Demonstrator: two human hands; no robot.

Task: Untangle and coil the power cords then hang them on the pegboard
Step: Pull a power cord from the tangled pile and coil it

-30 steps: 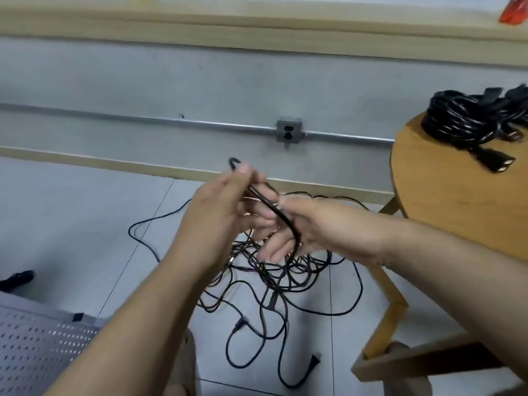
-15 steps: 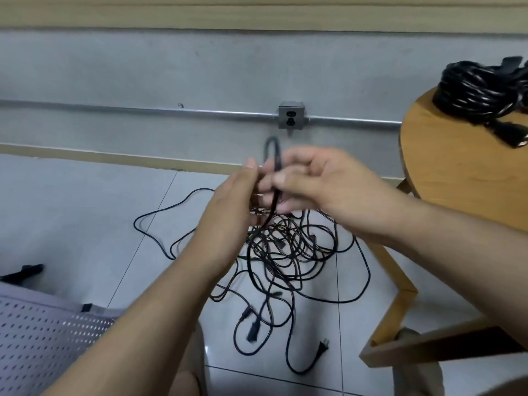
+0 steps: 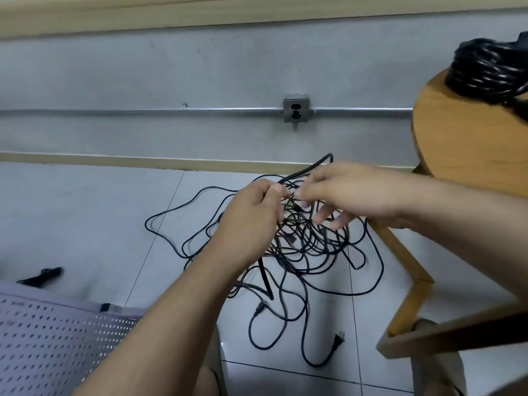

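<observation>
Cord loop (image 3: pixel 314 165) now tilts rightward; right hand (image 3: pixel 351 190) opened, left hand (image 3: pixel 257 207) pinching.

A tangle of cords (image 3: pixel 300 252) lies on the floor mid-scene, with the pegboard (image 3: pixel 51 347) near left and a table (image 3: pixel 457 144) right. A coiled bundle (image 3: pixel 491 70) sits on the table, and an outlet (image 3: pixel 296 107) is on the far wall.

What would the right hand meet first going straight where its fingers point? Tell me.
Likely the left hand, which grips the cord: the right hand points left, forefinger nearly at the left thumb. Depth is unclear; its lower fingers angle down toward the tangle.
</observation>
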